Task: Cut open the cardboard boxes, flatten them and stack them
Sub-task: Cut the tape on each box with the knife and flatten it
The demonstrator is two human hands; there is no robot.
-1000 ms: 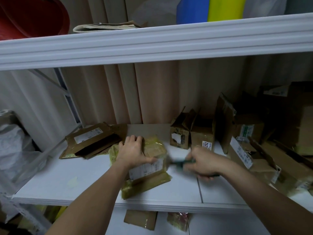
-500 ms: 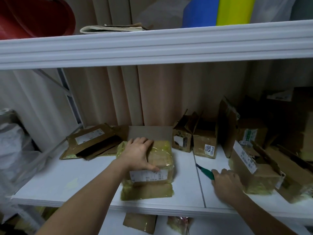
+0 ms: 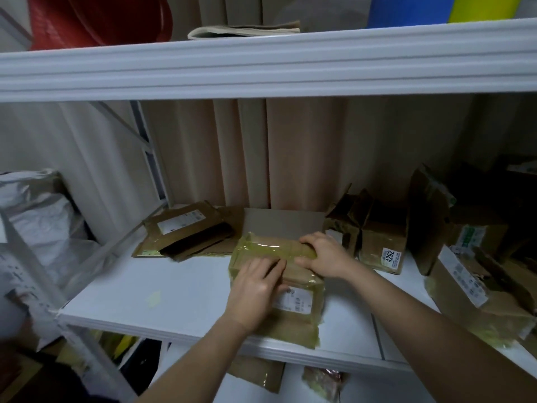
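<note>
Both our hands are on the flattened brown cardboard box wrapped in yellowish tape [image 3: 279, 274] at the white shelf's [image 3: 162, 289] front edge — left hand [image 3: 255, 289] pressing flat-fingered, right hand [image 3: 325, 254] curled over its far flap — likely folding it flat.

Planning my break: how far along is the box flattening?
Done: a few flattened boxes lie stacked at the shelf's back left. In hand: the left hand and right hand work on a taped box at the front. Left: several opened boxes standing on the right.
</note>
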